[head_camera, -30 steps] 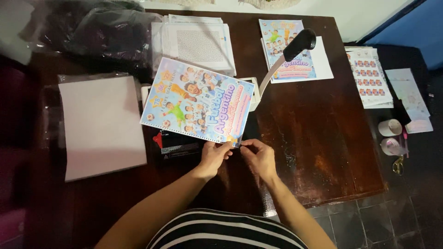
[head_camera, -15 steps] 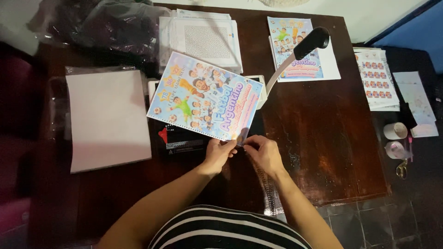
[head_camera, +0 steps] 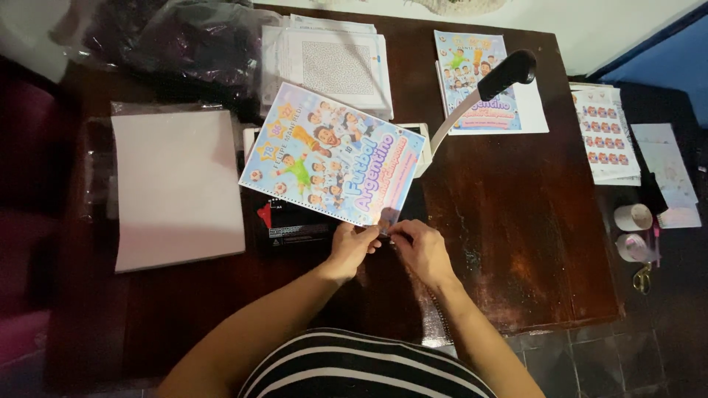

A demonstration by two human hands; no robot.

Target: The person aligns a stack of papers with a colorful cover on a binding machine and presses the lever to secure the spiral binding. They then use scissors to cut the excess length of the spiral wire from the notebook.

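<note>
Right now I see both sets of fingertips pinched together at the near corner of the colourful booklet [head_camera: 332, 163]: my left hand [head_camera: 352, 249] and right hand [head_camera: 420, 250] almost touch there, closed on its edge. That booklet lies tilted over a black binding machine [head_camera: 295, 225] on the dark wooden table [head_camera: 516, 243], with a white paper stack [head_camera: 177, 188] just beside it.

On the worktop [head_camera: 516, 243] before us, the booklet [head_camera: 332, 163] lies at centre. A paper stack [head_camera: 177, 188] sits at nine o'clock, printed sheets [head_camera: 332, 63] at twelve, sticker sheets [head_camera: 606, 134] at three.
</note>
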